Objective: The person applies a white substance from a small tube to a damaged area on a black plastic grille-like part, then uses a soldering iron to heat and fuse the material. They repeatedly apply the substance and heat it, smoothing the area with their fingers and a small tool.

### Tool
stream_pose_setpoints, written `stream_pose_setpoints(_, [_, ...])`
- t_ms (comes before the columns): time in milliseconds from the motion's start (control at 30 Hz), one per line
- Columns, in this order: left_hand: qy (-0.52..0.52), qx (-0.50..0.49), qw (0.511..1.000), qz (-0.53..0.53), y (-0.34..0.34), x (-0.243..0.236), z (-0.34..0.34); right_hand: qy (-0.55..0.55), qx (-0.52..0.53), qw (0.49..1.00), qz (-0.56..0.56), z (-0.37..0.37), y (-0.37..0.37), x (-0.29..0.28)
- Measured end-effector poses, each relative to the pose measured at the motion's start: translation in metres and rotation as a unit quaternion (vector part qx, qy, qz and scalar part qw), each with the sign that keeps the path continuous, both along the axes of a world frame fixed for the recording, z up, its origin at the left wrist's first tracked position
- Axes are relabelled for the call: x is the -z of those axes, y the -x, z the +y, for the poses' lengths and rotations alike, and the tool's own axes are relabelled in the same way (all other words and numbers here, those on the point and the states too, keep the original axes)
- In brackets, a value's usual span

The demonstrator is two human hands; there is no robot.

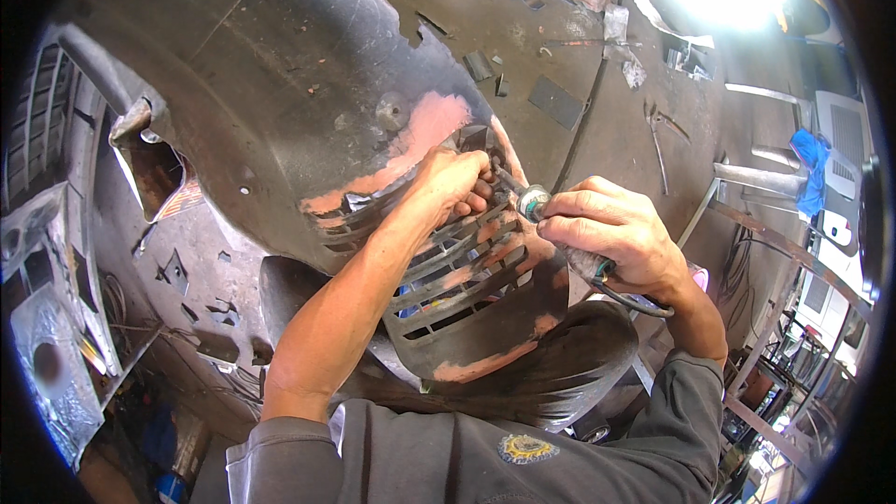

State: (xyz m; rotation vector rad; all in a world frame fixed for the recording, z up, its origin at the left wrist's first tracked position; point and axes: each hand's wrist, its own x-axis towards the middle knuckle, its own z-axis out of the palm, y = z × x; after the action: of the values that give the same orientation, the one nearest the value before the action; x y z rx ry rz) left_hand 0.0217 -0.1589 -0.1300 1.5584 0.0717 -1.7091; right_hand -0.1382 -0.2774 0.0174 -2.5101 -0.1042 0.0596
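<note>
A large dark plastic car bumper (308,65) lies across my lap, with pink filler (431,126) smeared along parts of it. My right hand (611,229) grips a soldering iron (534,202) with a dark cord trailing beneath the wrist. The iron's tip points at the bumper's edge beside my left fingers. There my left hand (455,182) is closed, its fingertips pinched together near the end of the slatted grille (467,266). Whatever those fingers hold is too small or hidden to name. Pink patches also mark the slats and the lower border.
Scattered on the floor are dark scraps, a grey flat piece (557,101) and long-handled pliers (659,135). At right stands a metal frame (775,238) with a blue cloth (810,168). Metal parts (56,364) stand at left. Strong light glares at the upper right.
</note>
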Motion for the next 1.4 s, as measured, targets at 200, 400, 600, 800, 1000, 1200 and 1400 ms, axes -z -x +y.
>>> stream_pose_setpoints(200, [-0.003, 0.004, 1.0, -0.004, -0.001, -0.003, -0.001, -0.003, -0.003, 1.0, 0.008, 0.0, 0.0, -0.001])
stream_pose_setpoints(400, [0.002, 0.007, 1.0, -0.007, 0.0, 0.0, 0.0, 0.0, -0.013, 1.0, 0.001, 0.0, 0.002, 0.002])
stream_pose_setpoints(600, [-0.002, 0.01, 1.0, -0.008, -0.001, -0.002, 0.0, -0.003, -0.017, 1.0, 0.008, -0.001, 0.001, 0.001])
stream_pose_setpoints(800, [-0.001, 0.009, 1.0, -0.004, -0.001, -0.002, -0.001, -0.003, -0.01, 1.0, -0.001, 0.001, -0.001, -0.002])
stream_pose_setpoints(1000, [0.0, 0.008, 1.0, -0.001, -0.001, -0.002, -0.001, 0.01, -0.01, 1.0, 0.002, 0.002, 0.001, -0.012])
stream_pose_setpoints(1200, [-0.002, 0.01, 1.0, 0.002, -0.002, -0.004, 0.0, 0.012, 0.001, 1.0, -0.027, 0.003, 0.003, -0.007])
stream_pose_setpoints(1400, [0.005, 0.008, 1.0, 0.007, -0.001, -0.002, 0.0, 0.017, -0.016, 0.999, -0.025, 0.003, 0.007, 0.006])
